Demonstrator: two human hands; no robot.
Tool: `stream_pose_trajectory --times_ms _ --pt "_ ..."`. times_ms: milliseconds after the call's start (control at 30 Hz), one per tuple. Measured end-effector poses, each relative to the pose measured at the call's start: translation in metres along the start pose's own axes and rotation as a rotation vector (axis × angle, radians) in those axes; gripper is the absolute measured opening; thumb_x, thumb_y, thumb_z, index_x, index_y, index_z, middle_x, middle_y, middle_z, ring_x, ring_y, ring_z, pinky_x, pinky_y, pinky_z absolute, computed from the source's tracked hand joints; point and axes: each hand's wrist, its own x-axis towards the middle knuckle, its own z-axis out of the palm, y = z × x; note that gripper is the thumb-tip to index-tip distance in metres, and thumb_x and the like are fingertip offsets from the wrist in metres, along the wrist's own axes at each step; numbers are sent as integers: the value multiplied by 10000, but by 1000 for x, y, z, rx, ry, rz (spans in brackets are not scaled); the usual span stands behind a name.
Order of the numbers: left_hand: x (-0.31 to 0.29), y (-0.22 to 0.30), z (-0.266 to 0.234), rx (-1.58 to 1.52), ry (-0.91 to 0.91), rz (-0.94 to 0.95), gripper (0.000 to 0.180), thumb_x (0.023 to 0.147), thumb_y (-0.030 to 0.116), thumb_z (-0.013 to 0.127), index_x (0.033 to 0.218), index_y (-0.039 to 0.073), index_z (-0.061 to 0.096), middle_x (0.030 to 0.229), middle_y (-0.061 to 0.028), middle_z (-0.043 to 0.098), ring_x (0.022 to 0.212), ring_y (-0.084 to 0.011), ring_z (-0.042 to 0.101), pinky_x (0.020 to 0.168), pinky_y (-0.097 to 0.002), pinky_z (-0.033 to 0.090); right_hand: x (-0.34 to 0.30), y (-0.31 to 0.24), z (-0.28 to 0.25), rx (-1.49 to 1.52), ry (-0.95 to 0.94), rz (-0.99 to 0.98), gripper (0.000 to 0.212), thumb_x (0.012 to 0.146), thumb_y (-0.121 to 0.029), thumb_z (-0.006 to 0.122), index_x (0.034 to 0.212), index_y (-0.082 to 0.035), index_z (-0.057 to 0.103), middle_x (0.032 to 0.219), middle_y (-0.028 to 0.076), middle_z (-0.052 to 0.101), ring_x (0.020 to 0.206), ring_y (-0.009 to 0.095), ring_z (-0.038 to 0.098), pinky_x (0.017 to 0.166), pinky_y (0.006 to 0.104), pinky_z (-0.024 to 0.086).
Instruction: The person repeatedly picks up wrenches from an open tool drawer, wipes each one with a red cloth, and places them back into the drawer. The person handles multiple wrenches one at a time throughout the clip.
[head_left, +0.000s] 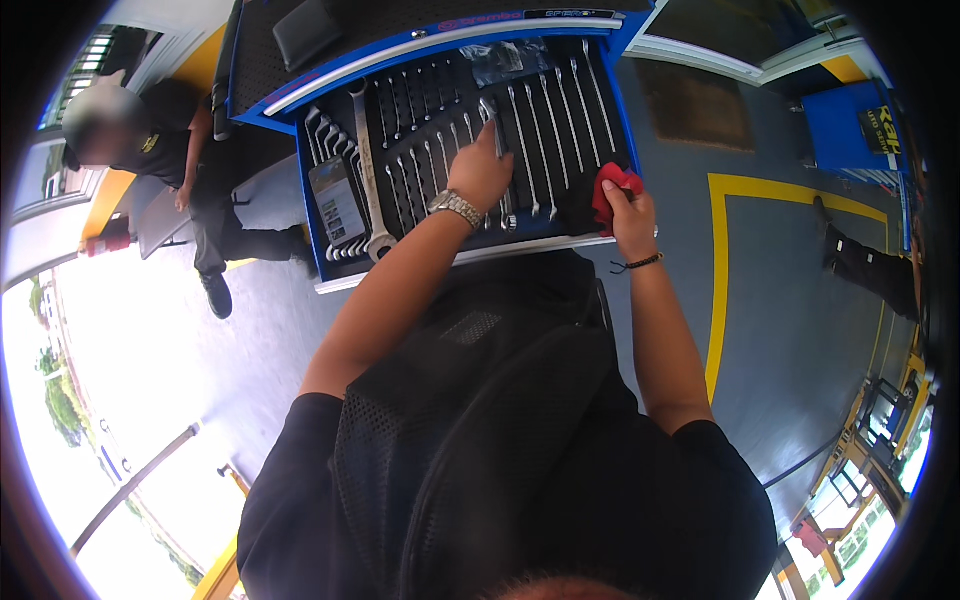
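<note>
Grey workshop floor [680, 195] surrounds the open blue drawer [627, 120], where a steel wrench [499, 140] lies right at the left grip [481, 168], its long axis running near to far; whether those fingers pinch it, I can't tell. Farther right, the right grip [632, 218] pinches a red cloth [606, 198].

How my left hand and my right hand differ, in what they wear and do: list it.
Wrist: your left hand has a silver metal-band watch on it; your right hand has a dark bracelet.
Action: the left hand reaches into the drawer, at a silver wrench; the right hand grips a red cloth by the drawer's front right corner.
Shared: both are ungloved.
</note>
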Motion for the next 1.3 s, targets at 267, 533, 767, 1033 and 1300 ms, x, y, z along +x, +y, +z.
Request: stream_pose_trajectory --times_ms 267,533,767,1033,1300 --pt "20 3 17 114 -86 4 704 893 234 650 1470 -57 372 1019 -286 701 1016 -435 673 937 -481 531 0 -10 -2 12 -26 54 230 958 -240 662 1043 -28 693 827 3 658 709 88 593 624 274 497" --pt "6 7 -15 399 -300 178 863 827 454 757 1496 35 409 1481 -223 455 1327 -368 500 1077 -483 440 -2 -20 -3 67 -40 140 234 960 -244 654 1062 -37 692 839 4 657 725 88 600 628 269 503" --pt "-7 -11 -8 485 -188 327 975 772 618 744 1502 58 421 1625 -76 305 1491 -352 284 1161 -564 306 2 -18 -5 64 -51 187 252 963 -239 648 1111 -38 683 869 9 659 739 95 602 652 270 509" --pt "-7 -20 -1 491 -148 366 987 773 656 713 1498 51 424 1630 -77 308 1496 -357 280 1162 -563 296 4 -13 -4 145 -50 178 237 969 -208 636 1130 -40 681 910 4 659 777 90 605 683 258 507" --pt "-5 -23 -2 476 -176 346 995 774 659 717 1518 78 401 1633 -61 294 1507 -326 255 1174 -585 278 5 -15 -3 164 -60 174 244 965 -186 647 1164 -44 664 957 6 666 833 98 622 722 264 514"
